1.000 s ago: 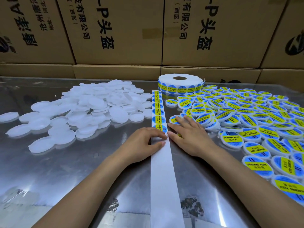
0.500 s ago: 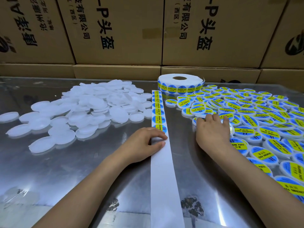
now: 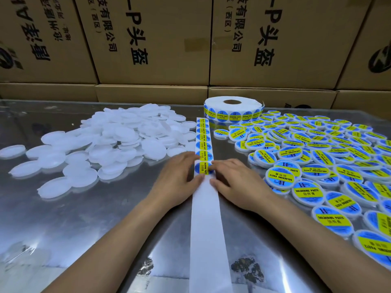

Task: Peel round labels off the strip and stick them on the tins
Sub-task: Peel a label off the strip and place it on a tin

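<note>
The right hand [image 3: 237, 182] has come back from the labelled tins [image 3: 317, 166] to the strip [image 3: 204, 199], its fingertips pinching the edge of the nearest label [image 3: 202, 168]. The left hand [image 3: 179, 178] still lies relaxed, pressing the strip's left edge to the table [image 3: 84, 218]; plain tins [image 3: 110, 144] lie heaped to the left.

— What's the table [image 3: 88, 225] made of?

— Metal, by the look of it, polished and glossy; it mirrors the boxes and throws bright glare patches.

— And the strip [image 3: 206, 218]?

— Plain white paper backing, matt and smooth. The round labels [image 3: 203, 144] on it are slicker, with a faint sheen on the blue and yellow print.

— The bare tins [image 3: 118, 144]?

— They look like white plastic, slightly translucent, smooth, with a dull satin finish. The labelled tins [image 3: 306, 166] have the same white rims under glossy printed tops.

— The roll [image 3: 232, 107]?

— Wound white paper, matt on top.

— Behind?

— Cardboard boxes [image 3: 169, 39], brown and matt, printed in black, with a strip of dull tape.
</note>
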